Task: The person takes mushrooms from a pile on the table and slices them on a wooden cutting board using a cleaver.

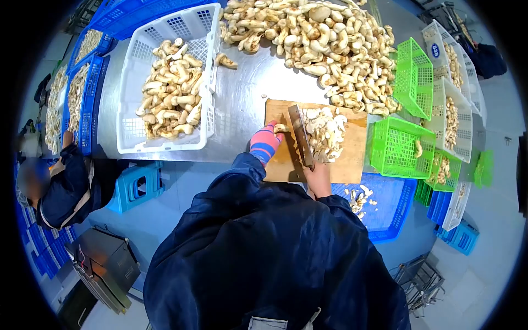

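My left hand (pixel 265 144), in a pink and blue striped glove, holds a small mushroom (pixel 280 128) between its fingertips at the left of the wooden cutting board (pixel 283 159). My right hand (pixel 318 177) is closed around the handle of a cleaver (pixel 300 135), whose broad blade stands on the board just right of the mushroom. Against the blade's right side lies a heap of sliced mushrooms (pixel 324 135). Behind the board, a large pile of whole mushrooms (pixel 324 41) covers the metal table (pixel 239 88).
A white basket (pixel 126 124) of mushrooms stands left. Green baskets (pixel 385 165) and white crates (pixel 465 137) line the right. Below the board's right side is a blue basket (pixel 393 220) with mushroom pieces. Another person (pixel 66 187) sits far left, near a blue stool (pixel 124 198).
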{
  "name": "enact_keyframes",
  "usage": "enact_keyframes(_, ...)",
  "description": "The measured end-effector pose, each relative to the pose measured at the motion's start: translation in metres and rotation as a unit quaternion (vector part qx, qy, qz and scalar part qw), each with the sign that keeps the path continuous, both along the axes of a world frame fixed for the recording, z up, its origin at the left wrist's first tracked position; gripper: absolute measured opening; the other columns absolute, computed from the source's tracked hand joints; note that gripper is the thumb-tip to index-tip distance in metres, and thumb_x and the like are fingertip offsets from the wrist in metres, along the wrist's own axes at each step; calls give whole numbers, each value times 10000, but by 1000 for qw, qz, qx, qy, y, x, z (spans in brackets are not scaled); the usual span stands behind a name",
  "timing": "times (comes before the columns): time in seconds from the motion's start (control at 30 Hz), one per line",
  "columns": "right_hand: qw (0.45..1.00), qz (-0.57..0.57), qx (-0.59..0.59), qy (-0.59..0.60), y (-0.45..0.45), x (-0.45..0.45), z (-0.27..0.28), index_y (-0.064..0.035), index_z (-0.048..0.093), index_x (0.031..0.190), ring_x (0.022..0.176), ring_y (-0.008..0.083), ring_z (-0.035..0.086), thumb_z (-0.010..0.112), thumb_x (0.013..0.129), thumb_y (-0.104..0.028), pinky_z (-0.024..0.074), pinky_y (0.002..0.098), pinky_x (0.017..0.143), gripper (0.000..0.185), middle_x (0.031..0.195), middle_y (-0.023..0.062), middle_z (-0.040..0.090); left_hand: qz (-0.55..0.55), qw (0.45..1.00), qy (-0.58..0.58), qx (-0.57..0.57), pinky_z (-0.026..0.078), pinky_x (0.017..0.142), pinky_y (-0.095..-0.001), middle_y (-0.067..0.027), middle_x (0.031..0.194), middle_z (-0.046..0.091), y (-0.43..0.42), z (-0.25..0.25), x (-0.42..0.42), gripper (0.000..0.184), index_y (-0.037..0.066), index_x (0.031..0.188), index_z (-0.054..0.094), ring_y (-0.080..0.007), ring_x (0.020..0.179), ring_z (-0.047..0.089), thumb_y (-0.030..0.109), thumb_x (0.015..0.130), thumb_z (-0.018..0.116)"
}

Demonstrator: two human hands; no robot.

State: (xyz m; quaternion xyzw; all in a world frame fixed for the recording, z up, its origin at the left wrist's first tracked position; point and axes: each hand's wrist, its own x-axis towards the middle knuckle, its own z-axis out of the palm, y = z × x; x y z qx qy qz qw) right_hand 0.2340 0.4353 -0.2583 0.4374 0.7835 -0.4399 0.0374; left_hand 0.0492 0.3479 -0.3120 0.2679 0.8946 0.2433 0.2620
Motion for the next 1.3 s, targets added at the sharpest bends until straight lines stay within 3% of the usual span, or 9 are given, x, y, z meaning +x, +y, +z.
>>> enact_keyframes(0.03,1000,13,22,10,-1,1,7,39,604,845,583,292,587,532,722,-110,439,379,555,206,626,200,580,0,1000,28,1,469,788,-404,-168,1005,617,-1,-5,4,459,88,1188,502,-329,903,589,305,791,581)
enact_keyframes(0.17,997,1,-78,-25,1,10,-6,57,604,779,594,357,590,547,714,-151,458,414,576,225,598,232,568,-4,999,37,-23,471,785,-405,-167,1010,613,4,-4,6,436,94,1190,498,-322,911,588,296,808,562)
enact_keyframes(0.33,996,31,74,-40,1,-27,-33,83,602,719,671,417,595,576,711,-200,472,450,612,284,638,275,573,-21,998,12,-55,454,813,-410,-175,1072,585,2,4,9,468,78,1215,459,-326,968,563,279,806,568)
enact_keyframes(0.4,984,-28,-134,-111,23,-46,-27,71,617,777,737,415,592,558,713,-193,470,461,692,278,723,281,591,-6,1000,-12,21,439,851,-399,-197,1062,571,-6,-1,7,518,66,1247,428,-352,986,546,277,801,588)
enact_keyframes(0.6,999,-20,5,-36,8,-19,-7,62,617,799,738,419,584,554,704,-176,463,459,701,263,725,284,585,51,987,-54,143,413,882,-413,-245,1126,518,-18,-30,21,559,42,1277,389,-384,1044,503,261,807,601)
enact_keyframes(0.77,998,16,-40,-40,-9,-7,-16,42,615,854,751,404,581,538,725,-160,454,443,703,251,741,267,588,139,957,-210,145,492,685,-292,-116,837,649,-3,-18,28,432,-26,1094,522,-206,752,627,146,741,702)
enact_keyframes(1.2,992,75,99,-10,-9,9,28,9,568,806,674,390,590,546,740,-134,471,472,643,159,671,228,590,203,885,-393,144,479,582,-224,-59,843,623,3,-50,31,226,8,1021,526,-128,693,598,120,834,583)
enact_keyframes(1.27,989,94,84,-72,-20,21,39,12,536,849,622,367,601,551,743,-128,484,457,570,176,628,206,587,-100,987,-127,-25,456,728,-269,-87,993,599,1,-43,28,205,30,1038,541,-163,871,569,115,858,495)
enact_keyframes(1.3,991,87,83,-66,-25,29,40,16,532,854,605,364,601,548,745,-126,486,451,552,180,622,203,588,-249,963,21,-103,444,801,-291,-101,1067,587,2,-35,25,215,41,1047,548,-180,960,555,113,870,451)
